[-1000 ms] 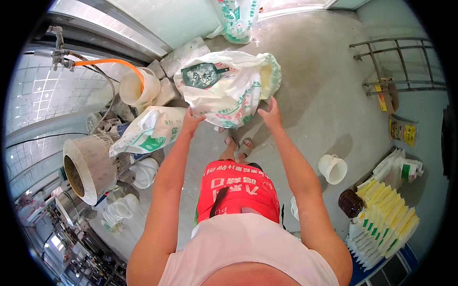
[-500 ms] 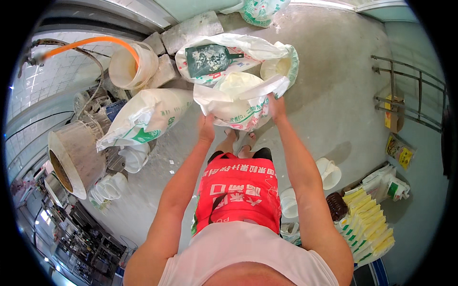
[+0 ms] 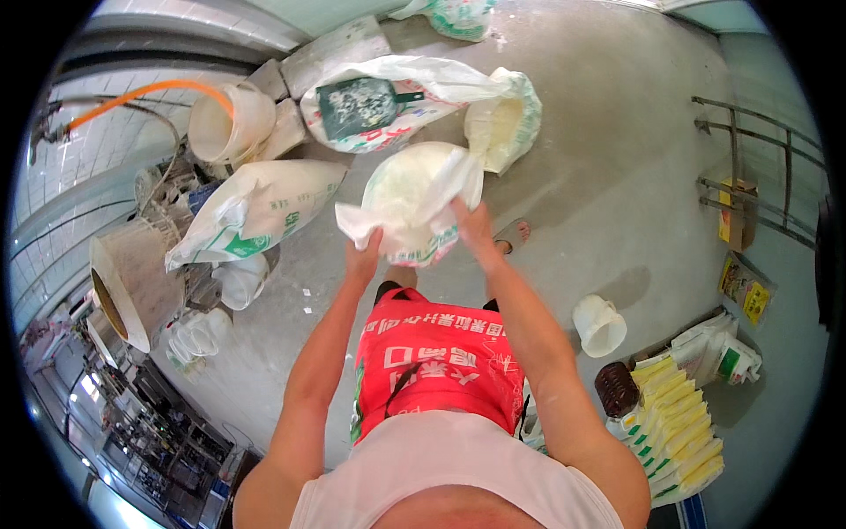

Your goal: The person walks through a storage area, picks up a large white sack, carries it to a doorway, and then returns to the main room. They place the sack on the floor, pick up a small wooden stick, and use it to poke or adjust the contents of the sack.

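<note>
Change: bulging sack (image 3: 407, 189) drawn nearer the wearer, its gap from the scooped sack (image 3: 449, 78) widened; apparently free to shift.
Grip: left hand (image 3: 362, 256) and right hand (image 3: 474, 229) closed on its near edge.
Position: before the legs; floor contact unclear.
Appearance: white, rounded, coloured print, crumpled flap.

Nearest sack (image 3: 414, 185) just before left hand (image 3: 361, 257) and right hand (image 3: 476, 236), scoop (image 3: 359, 108) in second sack (image 3: 454, 84) beyond them, third sack (image 3: 300, 198) left of left hand, hose (image 3: 167, 85) in bucket (image 3: 254, 123) farther left, pail (image 3: 599, 323) on floor (image 3: 608, 238) at the right of right hand
</note>
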The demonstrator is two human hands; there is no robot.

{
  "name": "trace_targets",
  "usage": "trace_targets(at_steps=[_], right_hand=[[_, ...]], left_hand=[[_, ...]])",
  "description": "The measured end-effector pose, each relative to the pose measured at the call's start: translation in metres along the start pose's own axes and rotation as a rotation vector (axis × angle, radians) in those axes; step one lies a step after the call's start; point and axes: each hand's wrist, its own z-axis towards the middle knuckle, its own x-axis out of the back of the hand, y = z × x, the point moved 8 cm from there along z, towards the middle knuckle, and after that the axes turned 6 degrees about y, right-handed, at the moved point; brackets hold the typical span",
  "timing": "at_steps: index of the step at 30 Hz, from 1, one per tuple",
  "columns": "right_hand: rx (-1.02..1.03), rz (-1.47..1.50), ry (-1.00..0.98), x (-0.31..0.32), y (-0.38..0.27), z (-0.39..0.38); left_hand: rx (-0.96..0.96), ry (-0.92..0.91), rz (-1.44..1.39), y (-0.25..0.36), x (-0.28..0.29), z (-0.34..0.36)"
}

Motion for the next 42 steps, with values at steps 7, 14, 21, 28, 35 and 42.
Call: trace_targets(at_steps=[7,14,21,28,35,42], right_hand=[[-0.049,0.087,0.135,0.1,-0.023,-0.031],[-0.076,0.057,0.266,0.196,-0.118,-0.052],[-0.02,0.194,0.37,0.327,-0.091,-0.088],[0.035,0.364,0.691,0.485,-0.101,-0.147],[-0.011,0.613,0.993,0.583,-0.068,-0.182],[-0.197,0.645,1.209,0.631,0.044,-0.149]], left_hand=[[0.098,-0.085,0.155,-0.021,-0.047,-0.082],[0.092,-0.22,0.151,0.041,-0.109,-0.142],[-0.003,-0.445,0.143,0.097,-0.195,-0.2],[-0.205,-0.699,0.267,0.165,-0.338,-0.241],[-0.507,-0.87,0.451,0.17,-0.499,-0.254],[-0.558,-1.05,0.697,0.155,-0.635,-0.246]])
